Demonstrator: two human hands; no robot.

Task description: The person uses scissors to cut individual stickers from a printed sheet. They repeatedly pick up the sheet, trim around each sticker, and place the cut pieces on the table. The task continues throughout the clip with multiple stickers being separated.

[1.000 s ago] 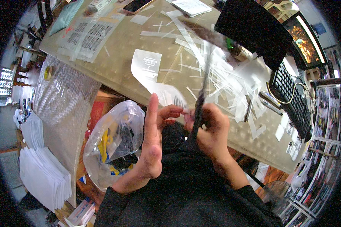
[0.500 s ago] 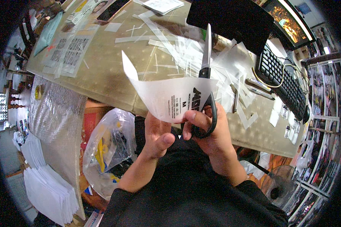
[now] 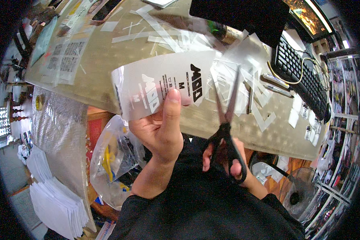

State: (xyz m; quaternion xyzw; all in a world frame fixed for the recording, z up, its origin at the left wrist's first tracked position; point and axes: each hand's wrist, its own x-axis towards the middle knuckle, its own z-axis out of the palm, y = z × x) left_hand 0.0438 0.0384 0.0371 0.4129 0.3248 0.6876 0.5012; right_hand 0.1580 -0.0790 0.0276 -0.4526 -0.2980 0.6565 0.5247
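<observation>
My left hand (image 3: pixel 160 134) pinches a translucent white film sheet (image 3: pixel 176 70) with black print, thumb on top and the other fingers mostly hidden underneath. The sheet is held above the table, slightly curved, with more print showing at its left part. In my right hand (image 3: pixel 241 149) are black-handled scissors (image 3: pixel 225 130), fingers through the loops. Their blades are spread, point away from me and stand apart from the sheet, to its right. Thin film offcuts (image 3: pixel 168 38) lie scattered on the table beyond both hands.
Pens (image 3: pixel 277 90) and a black keyboard (image 3: pixel 302 76) lie at the right, below a lit monitor (image 3: pixel 310 18). A clear plastic bag (image 3: pixel 98 168) hangs below the table's near edge. A white stack (image 3: pixel 56 206) sits lower left; a fan (image 3: pixel 302 192) stands lower right.
The scissors have come away from the sheet, moving right and toward me, and their blades have spread. My left hand has lifted the sheet and turned it flatter, thumb now on its print.
</observation>
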